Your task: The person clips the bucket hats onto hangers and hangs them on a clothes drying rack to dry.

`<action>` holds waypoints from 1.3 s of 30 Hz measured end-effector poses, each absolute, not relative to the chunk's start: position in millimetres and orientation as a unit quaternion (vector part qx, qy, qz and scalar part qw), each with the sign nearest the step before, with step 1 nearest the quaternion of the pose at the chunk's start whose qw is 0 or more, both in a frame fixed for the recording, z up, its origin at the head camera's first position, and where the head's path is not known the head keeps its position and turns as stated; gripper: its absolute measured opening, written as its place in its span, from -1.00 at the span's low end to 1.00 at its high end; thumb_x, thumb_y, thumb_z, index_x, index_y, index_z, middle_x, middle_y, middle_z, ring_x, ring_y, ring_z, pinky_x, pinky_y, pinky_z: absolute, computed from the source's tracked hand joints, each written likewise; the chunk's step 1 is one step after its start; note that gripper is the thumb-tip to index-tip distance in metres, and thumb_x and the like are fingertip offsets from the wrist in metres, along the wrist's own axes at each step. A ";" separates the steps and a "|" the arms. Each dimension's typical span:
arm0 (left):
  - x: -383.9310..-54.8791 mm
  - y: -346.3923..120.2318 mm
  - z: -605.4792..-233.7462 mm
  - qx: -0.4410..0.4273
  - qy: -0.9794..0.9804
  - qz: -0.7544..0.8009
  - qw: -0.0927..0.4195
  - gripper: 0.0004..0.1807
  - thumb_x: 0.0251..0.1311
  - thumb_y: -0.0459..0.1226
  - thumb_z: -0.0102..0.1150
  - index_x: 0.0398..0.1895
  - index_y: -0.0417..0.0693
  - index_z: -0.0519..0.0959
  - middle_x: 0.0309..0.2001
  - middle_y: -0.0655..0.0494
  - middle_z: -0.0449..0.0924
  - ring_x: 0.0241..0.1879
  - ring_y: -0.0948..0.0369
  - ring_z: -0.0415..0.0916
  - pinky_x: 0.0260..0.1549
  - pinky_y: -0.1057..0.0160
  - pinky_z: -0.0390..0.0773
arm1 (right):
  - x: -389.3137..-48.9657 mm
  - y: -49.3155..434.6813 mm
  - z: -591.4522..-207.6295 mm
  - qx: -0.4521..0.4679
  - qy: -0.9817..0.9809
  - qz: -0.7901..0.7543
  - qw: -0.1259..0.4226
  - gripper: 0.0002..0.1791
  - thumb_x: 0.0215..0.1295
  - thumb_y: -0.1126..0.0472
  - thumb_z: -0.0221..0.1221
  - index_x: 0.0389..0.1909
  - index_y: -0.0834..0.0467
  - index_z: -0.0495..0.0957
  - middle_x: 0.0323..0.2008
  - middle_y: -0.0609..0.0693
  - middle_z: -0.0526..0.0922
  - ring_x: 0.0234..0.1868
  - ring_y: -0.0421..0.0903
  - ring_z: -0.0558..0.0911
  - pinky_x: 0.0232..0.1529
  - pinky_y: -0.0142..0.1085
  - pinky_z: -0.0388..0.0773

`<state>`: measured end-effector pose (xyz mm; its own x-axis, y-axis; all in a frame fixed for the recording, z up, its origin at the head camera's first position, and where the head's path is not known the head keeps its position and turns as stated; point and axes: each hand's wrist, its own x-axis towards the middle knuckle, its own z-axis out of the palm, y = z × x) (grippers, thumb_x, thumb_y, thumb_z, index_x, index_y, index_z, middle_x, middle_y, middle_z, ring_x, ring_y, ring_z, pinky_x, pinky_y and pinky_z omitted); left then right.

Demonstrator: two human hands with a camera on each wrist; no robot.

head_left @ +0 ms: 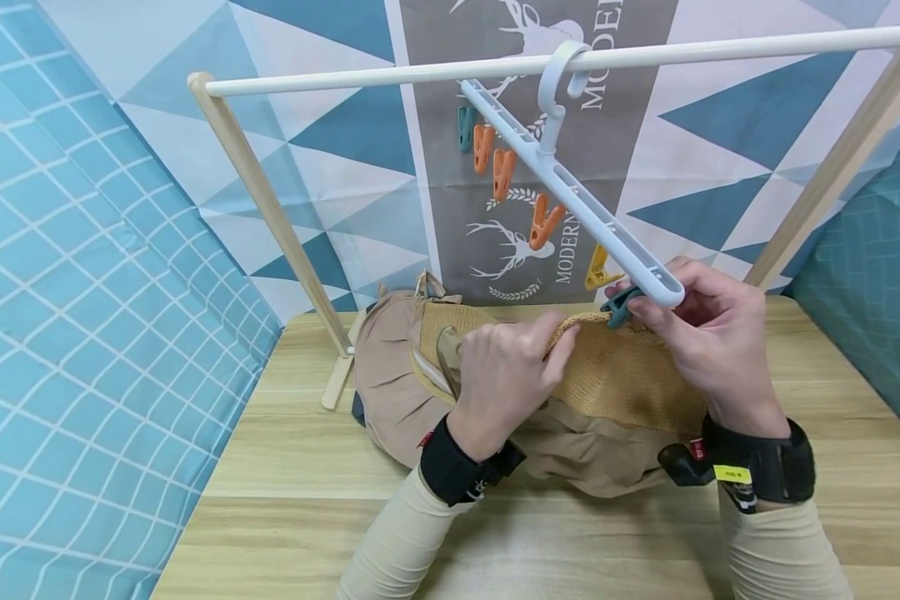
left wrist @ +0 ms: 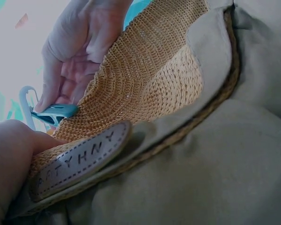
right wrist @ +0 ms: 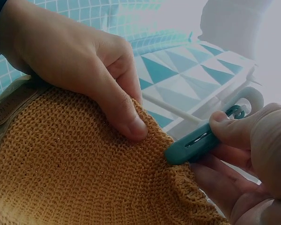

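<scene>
A hat with tan woven straw and beige cloth is lifted at one straw edge under the clip hanger. My left hand grips that edge, thumb lying on the weave in the right wrist view. To its right, my right hand pinches a dark teal clothespin between thumb and fingers. The clothespin's tip sits right at the straw edge, below the hanger's near end. A lettered patch shows on the hat beside my left hand in the left wrist view.
The hanger hooks over a white rail on wooden posts. Orange clothespins, another teal clothespin and a yellow clothespin hang along it. A wood-grain table lies beneath; a patterned cloth backs the rack.
</scene>
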<state>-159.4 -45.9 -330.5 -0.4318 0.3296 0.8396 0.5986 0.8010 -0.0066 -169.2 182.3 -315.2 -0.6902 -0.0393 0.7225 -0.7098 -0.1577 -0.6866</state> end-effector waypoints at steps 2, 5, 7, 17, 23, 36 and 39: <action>-159.1 -45.5 -330.1 -0.287 -0.831 -0.148 0.454 -0.77 0.55 -0.09 0.37 -0.34 0.11 0.72 -0.77 0.29 0.29 -0.79 0.32 0.23 -0.70 0.31 0.03 | -169.4 183.0 -314.8 0.316 -0.605 0.690 0.243 -0.87 0.38 0.57 0.42 -0.11 0.51 0.71 -0.09 0.02 0.93 -0.12 -0.18 0.91 -0.02 -0.46 0.80; -158.3 -45.4 -329.0 -0.299 -0.827 -0.155 0.451 -0.76 0.56 -0.10 0.36 -0.35 0.10 0.69 -0.76 0.30 0.28 -0.78 0.33 0.19 -0.69 0.31 0.01 | -169.3 183.5 -314.4 0.321 -0.610 0.682 0.245 -0.85 0.37 0.55 0.45 -0.12 0.53 0.70 -0.09 0.01 0.93 -0.15 -0.20 0.89 -0.06 -0.48 0.79; -158.3 -45.4 -328.7 -0.304 -0.824 -0.158 0.451 -0.74 0.56 -0.11 0.35 -0.38 0.10 0.66 -0.76 0.30 0.26 -0.77 0.34 0.15 -0.68 0.33 0.00 | -169.0 183.9 -313.9 0.324 -0.614 0.677 0.246 -0.84 0.36 0.55 0.45 -0.13 0.54 0.70 -0.09 0.00 0.93 -0.18 -0.21 0.88 -0.10 -0.50 0.79; -158.9 -44.4 -328.9 -0.314 -0.819 -0.170 0.450 -0.82 0.56 -0.12 0.35 -0.28 0.10 0.74 -0.76 0.31 0.30 -0.78 0.36 0.19 -0.72 0.31 0.08 | -167.8 185.3 -312.8 0.330 -0.621 0.668 0.243 -0.86 0.38 0.56 0.43 -0.18 0.56 0.66 -0.09 0.01 0.94 -0.22 -0.21 0.85 -0.17 -0.53 0.75; -158.4 -44.2 -329.2 -0.311 -0.820 -0.171 0.449 -0.83 0.56 -0.12 0.35 -0.26 0.10 0.76 -0.76 0.31 0.31 -0.79 0.35 0.23 -0.72 0.30 0.09 | -167.9 186.5 -313.5 0.333 -0.621 0.667 0.244 -0.85 0.36 0.56 0.45 -0.17 0.55 0.68 -0.11 0.00 0.94 -0.35 -0.21 0.75 -0.23 -0.53 0.73; -158.1 -44.1 -330.6 -0.308 -0.823 -0.168 0.447 -0.87 0.55 -0.11 0.37 -0.17 0.09 0.79 -0.76 0.29 0.37 -0.79 0.31 0.29 -0.71 0.31 0.12 | -155.5 195.8 -310.8 0.308 -0.649 0.669 0.191 -0.62 0.14 0.84 0.33 -0.01 0.57 0.70 -0.01 0.06 0.89 -0.08 -0.17 0.87 0.06 -0.43 0.79; -158.0 -43.5 -331.4 -0.310 -0.822 -0.165 0.448 -0.86 0.54 -0.10 0.38 -0.18 0.10 0.79 -0.77 0.29 0.38 -0.80 0.32 0.28 -0.71 0.32 0.11 | -154.6 197.6 -310.1 0.315 -0.655 0.658 0.197 -0.63 0.15 0.83 0.35 -0.02 0.59 0.70 0.00 0.05 0.89 -0.11 -0.18 0.86 0.04 -0.46 0.79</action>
